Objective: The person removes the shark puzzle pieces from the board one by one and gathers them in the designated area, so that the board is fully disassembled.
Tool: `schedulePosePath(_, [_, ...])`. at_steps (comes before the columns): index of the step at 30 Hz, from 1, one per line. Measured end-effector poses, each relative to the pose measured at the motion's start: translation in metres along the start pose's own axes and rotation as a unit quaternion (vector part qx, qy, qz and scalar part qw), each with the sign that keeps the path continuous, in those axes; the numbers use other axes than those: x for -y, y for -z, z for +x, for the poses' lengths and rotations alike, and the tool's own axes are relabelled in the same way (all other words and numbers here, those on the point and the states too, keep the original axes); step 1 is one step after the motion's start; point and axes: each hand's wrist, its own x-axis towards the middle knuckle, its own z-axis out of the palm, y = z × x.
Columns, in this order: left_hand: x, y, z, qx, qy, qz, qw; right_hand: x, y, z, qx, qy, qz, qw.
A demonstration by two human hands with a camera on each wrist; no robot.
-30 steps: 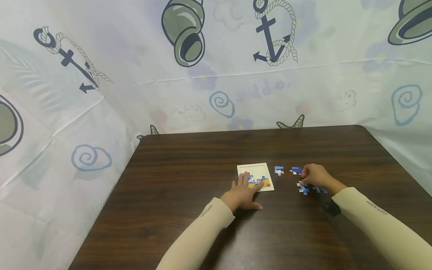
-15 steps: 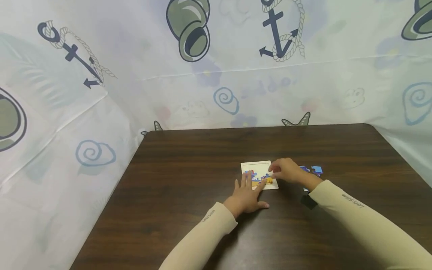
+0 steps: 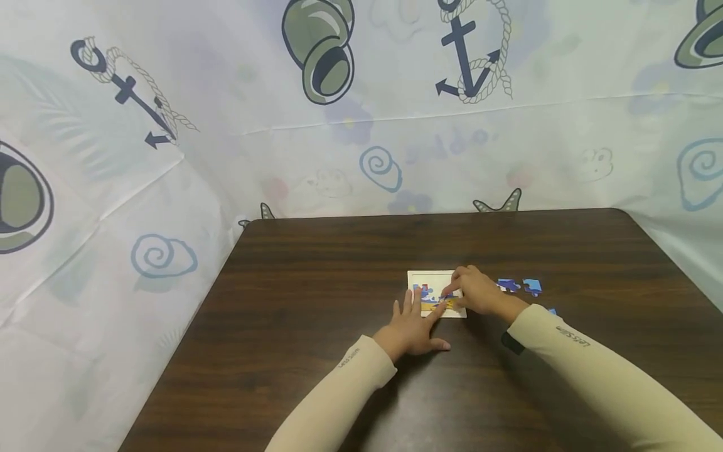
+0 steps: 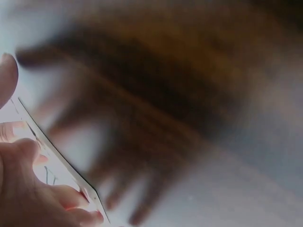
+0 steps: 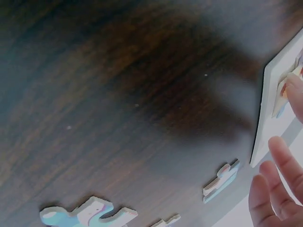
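Note:
A small pale puzzle tray [image 3: 429, 274], partly filled with a blue and yellow picture, lies on the dark wooden table. My left hand [image 3: 408, 331] rests with its fingers spread, fingertips on the tray's lower left part and thumb out over the table. Above the tray's right side, my right hand [image 3: 479, 292] pinches a puzzle piece [image 5: 284, 92] at the picture; most of the piece is hidden by the fingers. In the right wrist view the thumb presses against this piece, inside the tray's border.
Loose blue puzzle pieces lie right of the tray: a dark blue piece [image 3: 508, 285], a lighter piece [image 3: 532, 287] beside it, and another piece [image 3: 552, 311] partly behind the right sleeve. A printed cloth [image 3: 316, 157] hangs behind the table [image 3: 316, 263].
My right hand has gone left from the loose pieces to the tray with a puzzle piece, then lowered its fingertips onto the picture. My left hand has stayed on the tray.

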Motion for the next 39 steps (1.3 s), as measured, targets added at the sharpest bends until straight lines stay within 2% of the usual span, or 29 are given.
schedulePosePath(5, [0.006,0.002,0.002,0.008,-0.004,-0.013,0.9999,0.000,0.001,0.005,0.008,0.016,0.008,0.9998])
schedulePosePath(8, [0.008,0.003,0.002,0.008,-0.003,-0.019,0.9998,0.005,0.003,0.013,0.007,0.015,0.034,0.9993])
schedulePosePath(13, [0.007,0.003,0.001,0.012,0.010,-0.017,0.9997,0.020,0.001,0.036,0.029,-0.019,0.084,0.9958])
schedulePosePath(20, [0.000,0.005,0.001,0.025,0.034,0.003,0.9991,0.036,-0.006,0.064,0.077,-0.060,0.046,0.9942])
schedulePosePath(24, [-0.003,0.006,0.001,0.030,0.040,0.000,0.9988,0.033,-0.005,0.072,0.102,-0.095,0.048,0.9891])
schedulePosePath(28, [-0.008,0.008,0.000,0.034,0.044,0.006,0.9985,0.030,-0.003,0.076,0.115,-0.103,0.048,0.9868])
schedulePosePath(32, [-0.009,0.010,-0.002,0.040,0.053,0.011,0.9977,0.031,-0.002,0.076,0.101,-0.094,0.065,0.9883])
schedulePosePath(39, [-0.008,0.012,-0.006,0.039,0.064,0.008,0.9972,0.031,-0.005,0.072,0.044,-0.089,0.105,0.9895])
